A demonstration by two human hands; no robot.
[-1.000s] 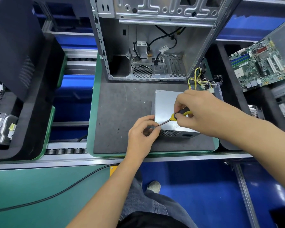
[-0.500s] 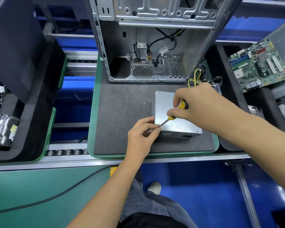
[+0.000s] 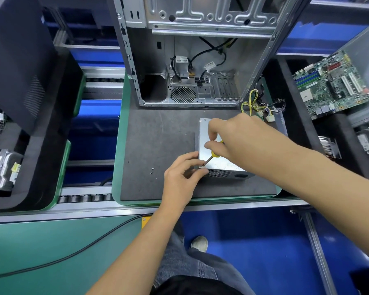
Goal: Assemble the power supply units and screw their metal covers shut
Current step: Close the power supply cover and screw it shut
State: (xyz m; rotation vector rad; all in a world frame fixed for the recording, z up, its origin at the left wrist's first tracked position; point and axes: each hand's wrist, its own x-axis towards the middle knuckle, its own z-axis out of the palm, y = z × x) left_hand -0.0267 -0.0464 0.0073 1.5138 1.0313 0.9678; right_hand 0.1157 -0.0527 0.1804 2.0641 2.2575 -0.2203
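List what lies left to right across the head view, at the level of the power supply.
Hard drive in black foam tray → loose screws on the grey mat → left hand → screwdriver → right hand → heatsink.

A: From my remote feed: both forearms bare, no sleeves in view, no gloves, watch or rings on the left hand point(image 3: 180, 177) or the right hand point(image 3: 239, 139).

B: Logged. Lower body?

A: I see blue-grey denim jeans point(image 3: 192, 265), creased at the knee, a dark garment hem point(image 3: 192, 286) at the frame's bottom edge, and one pale, off-white shoe point(image 3: 199, 243).
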